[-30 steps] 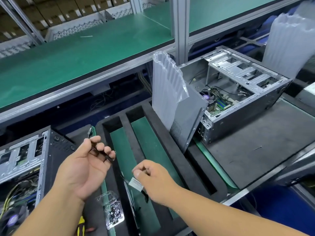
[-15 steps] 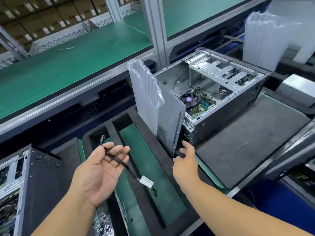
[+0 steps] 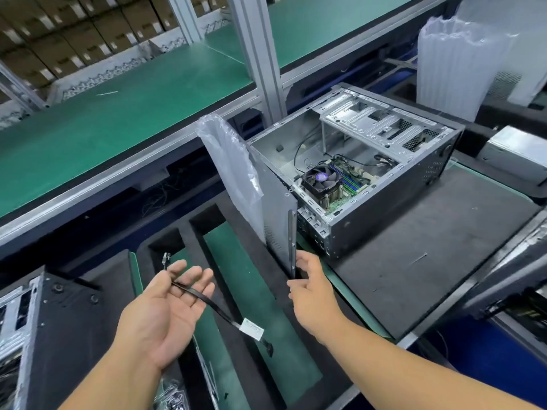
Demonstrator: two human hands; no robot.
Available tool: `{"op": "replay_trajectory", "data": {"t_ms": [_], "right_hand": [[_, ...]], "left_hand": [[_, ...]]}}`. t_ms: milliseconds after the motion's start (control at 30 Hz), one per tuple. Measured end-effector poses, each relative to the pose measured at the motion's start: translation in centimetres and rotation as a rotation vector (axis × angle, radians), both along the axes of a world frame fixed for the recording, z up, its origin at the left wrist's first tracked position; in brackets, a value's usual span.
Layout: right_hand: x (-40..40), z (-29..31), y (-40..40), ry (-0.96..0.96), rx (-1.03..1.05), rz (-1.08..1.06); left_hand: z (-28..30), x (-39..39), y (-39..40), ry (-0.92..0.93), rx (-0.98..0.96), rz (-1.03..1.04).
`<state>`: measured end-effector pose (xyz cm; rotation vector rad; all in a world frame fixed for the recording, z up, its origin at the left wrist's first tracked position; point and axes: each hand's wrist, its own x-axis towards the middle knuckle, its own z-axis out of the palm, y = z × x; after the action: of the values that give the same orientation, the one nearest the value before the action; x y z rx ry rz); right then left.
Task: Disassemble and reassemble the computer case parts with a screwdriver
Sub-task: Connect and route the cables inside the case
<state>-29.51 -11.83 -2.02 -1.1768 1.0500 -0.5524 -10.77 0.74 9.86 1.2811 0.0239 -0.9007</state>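
Head view: the left hand (image 3: 165,309) lies palm up with its fingers spread and nearly straight. A flat black cable (image 3: 204,300) lies across those fingers. One connector end sticks up past the fingertips, and the other end hangs down to the right, carrying a white label (image 3: 251,329) and ending in a dark plug over the black foam tray (image 3: 165,241). The tray has long open compartments with green lining showing at the bottom.

The right hand (image 3: 310,287) reaches forward, thumb and fingers curled around the lower front edge of a grey side panel (image 3: 279,214). The panel stands upright on its edge, leaning against the rear of the open computer case (image 3: 381,199). A clear air-cushion wrap (image 3: 233,170) is draped over the panel's far side.

The case lies on its side on a dark mat (image 3: 429,261) on the counter, well to the right of the left hand. Its open interior faces up, showing a CPU cooler fan (image 3: 321,184), the motherboard and a metal drive cage (image 3: 381,119). A second black computer case (image 3: 59,327) sits at the lower left. A green shelf (image 3: 118,122) runs behind on an aluminium frame, and another air-cushion wrap (image 3: 455,63) stands at the upper right.
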Motion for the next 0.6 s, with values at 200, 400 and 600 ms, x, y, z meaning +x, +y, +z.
{"op": "replay_trajectory", "data": {"t_ms": [200,400,600], "right_hand": [[1.2,0.0,2.0,0.081,-0.013,0.057],[1.4,1.0,2.9,0.060,-0.021,0.025],[3.5,1.9,5.0,0.055,-0.036,-0.011]], "left_hand": [[0.0,1.3,0.8,-0.004,0.014,0.045],[0.0,2.0,1.7,-0.014,0.011,0.065],[0.9,2.6,2.7,0.027,-0.054,0.095]]}}
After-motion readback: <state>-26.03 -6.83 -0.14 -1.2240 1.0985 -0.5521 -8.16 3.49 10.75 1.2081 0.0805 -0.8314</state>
